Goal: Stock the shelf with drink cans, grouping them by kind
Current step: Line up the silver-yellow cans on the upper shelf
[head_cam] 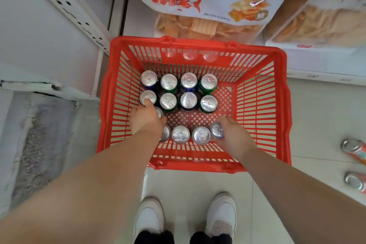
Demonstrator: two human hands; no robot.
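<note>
a red basket point(277, 105) sat on the floor at the centre of the frame, holding upright drink cans point(188, 93): two rows of four toward the top, blue and green, and a nearer row along the bottom wall. the left hand point(145, 118) reached in at centre left, fingers spread open over a partly hidden can. the right hand point(233, 134) curled around the tilted can point(217, 129) at the near row's right end. two more cans point(354, 149) lay at the right edge.

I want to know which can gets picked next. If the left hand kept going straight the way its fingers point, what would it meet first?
The left hand points toward the far-left cans; its fingertips already seem to touch the silver can top in the second row of the red basket. Depth is unclear.
</note>
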